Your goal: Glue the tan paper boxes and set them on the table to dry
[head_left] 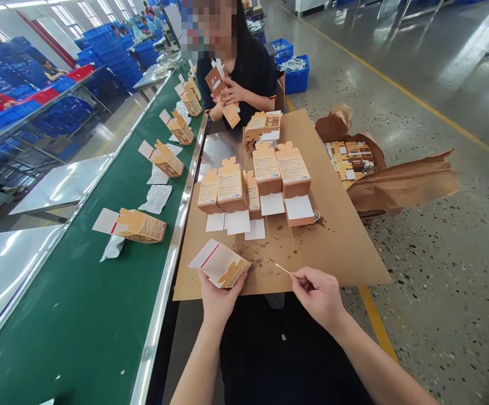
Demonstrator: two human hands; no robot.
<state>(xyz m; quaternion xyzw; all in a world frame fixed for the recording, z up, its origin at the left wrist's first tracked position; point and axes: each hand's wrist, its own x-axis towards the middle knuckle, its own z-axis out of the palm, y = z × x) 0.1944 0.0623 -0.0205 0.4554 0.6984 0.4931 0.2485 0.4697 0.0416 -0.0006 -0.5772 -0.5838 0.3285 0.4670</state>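
Observation:
My left hand (220, 298) is wrapped round the lower end of a small carton (223, 264), whose white flap with a red line points up and left. Between the fingertips of my right hand (318, 295) is a thin cotton swab (284, 269), its white tip pointing left over the stained cardboard sheet (337, 247). Several tan cartons (231, 188) with white flaps stand grouped just beyond my hands.
Left of the cardboard runs a green conveyor (101, 292) with a metal edge, bearing open cartons (143, 226) and clear plastic packets (157, 199). Across the table a person handles a brown carton (216, 80). A paper-lined box of flat cartons (348, 157) is at right.

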